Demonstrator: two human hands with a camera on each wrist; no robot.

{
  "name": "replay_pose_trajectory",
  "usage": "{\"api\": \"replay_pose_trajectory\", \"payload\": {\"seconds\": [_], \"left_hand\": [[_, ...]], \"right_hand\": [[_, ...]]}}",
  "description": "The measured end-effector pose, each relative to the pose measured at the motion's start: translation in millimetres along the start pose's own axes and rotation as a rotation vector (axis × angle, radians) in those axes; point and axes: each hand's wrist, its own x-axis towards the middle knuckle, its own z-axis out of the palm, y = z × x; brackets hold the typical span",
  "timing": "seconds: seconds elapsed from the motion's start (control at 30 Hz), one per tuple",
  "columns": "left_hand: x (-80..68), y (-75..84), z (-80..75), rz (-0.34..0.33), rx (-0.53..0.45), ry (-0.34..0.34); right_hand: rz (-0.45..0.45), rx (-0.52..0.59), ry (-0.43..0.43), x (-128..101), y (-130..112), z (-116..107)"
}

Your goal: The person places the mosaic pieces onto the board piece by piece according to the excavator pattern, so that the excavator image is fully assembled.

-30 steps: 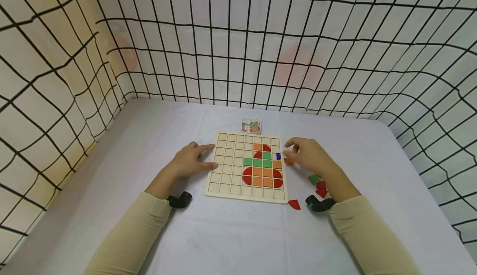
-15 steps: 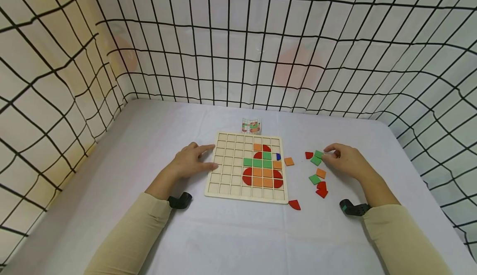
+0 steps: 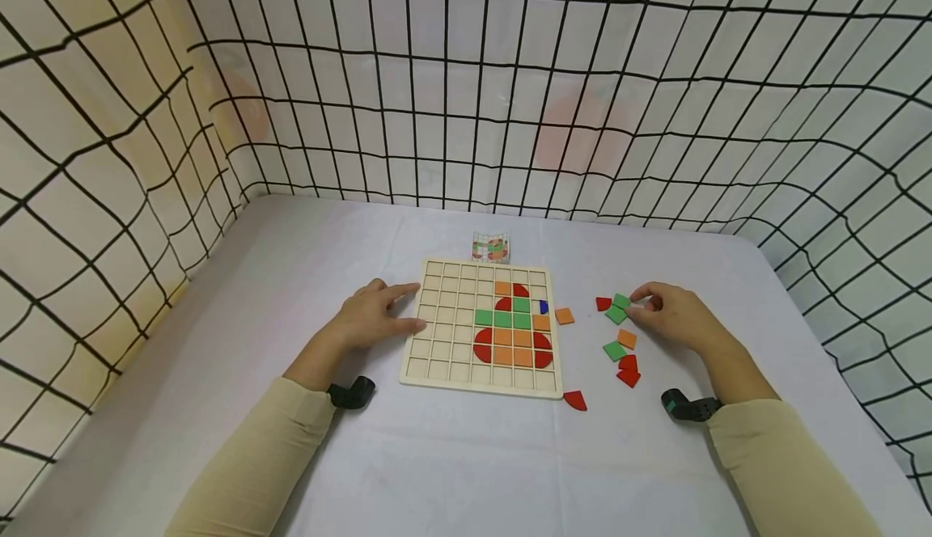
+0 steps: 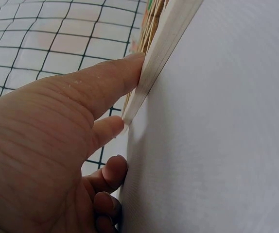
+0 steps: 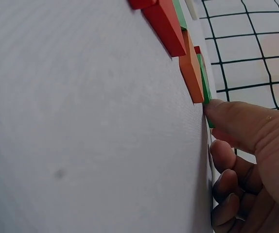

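While the left hand [image 3: 374, 315] rests flat against the wooden board [image 3: 446, 335], right hand [image 3: 673, 315] fingers pinch a green tile [image 3: 621, 302].

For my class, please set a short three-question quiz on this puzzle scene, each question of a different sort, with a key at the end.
1. True or false: the person's left hand rests against the left edge of the square wooden grid board.
2. Which loose piece do the fingertips of the right hand touch? A. the red quarter-circle tile near the board's lower right corner; B. a green square tile in the cluster on the white tablecloth; C. the orange square tile beside the board's right edge.
3. Fill in: the small pattern card lies just beyond the board's ____ edge.

Key: 1 true; 2 B; 3 far.
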Motion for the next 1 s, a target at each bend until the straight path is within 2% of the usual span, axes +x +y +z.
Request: {"api": "replay_pose_trajectory", "payload": {"seconds": [0.63, 1.0], "left_hand": [[0.6, -0.8, 0.0, 0.007, -0.013, 0.0], [1.3, -0.8, -0.1, 0.002, -0.014, 0.0]], "right_hand": [[-0.037, -0.03, 0.028, 1, -4, 1], [-0.043, 0.007, 0.014, 4, -35, 3]]}}
